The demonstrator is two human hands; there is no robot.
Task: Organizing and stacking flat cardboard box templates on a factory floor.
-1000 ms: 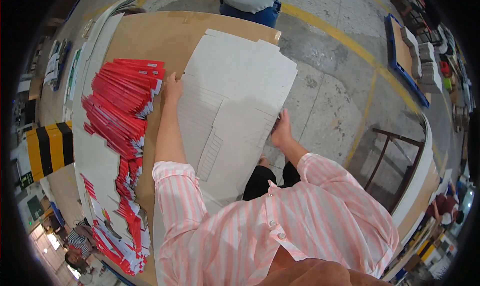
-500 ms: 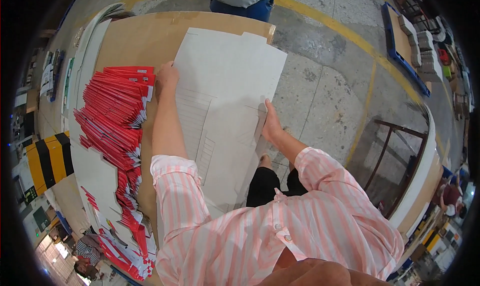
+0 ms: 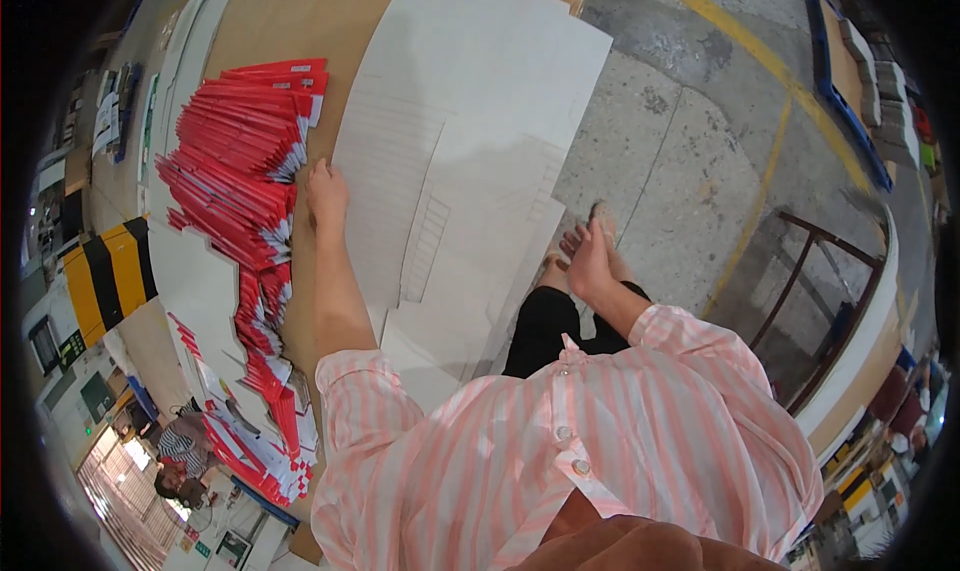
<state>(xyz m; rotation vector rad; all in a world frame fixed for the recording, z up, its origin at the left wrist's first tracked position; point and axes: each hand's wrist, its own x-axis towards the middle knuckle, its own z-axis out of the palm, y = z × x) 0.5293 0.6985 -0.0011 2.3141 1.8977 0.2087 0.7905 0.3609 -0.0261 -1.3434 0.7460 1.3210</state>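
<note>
Brown cardboard-topped table (image 3: 290, 21) fills the upper left of the frame, carrying a stack of large white die-cut card sheets (image 3: 470, 121) whose long axis runs from the upper right edge down toward the person. Left of it lies a fanned row of red-and-white folded cartons (image 3: 235, 161), seemingly finished, while many sheets look left to do. The left hand (image 3: 326, 193) presses flat on the stack's left edge; the right hand (image 3: 590, 256) hovers open, empty, beyond its lower right edge.

Flat red-and-white package blanks (image 3: 240, 151) lay fanned along the brown surface (image 3: 290, 21), beside stacked white die-cut carton sheets (image 3: 470, 121); a yellow-and-black striped marker (image 3: 110, 276) stood left.
</note>
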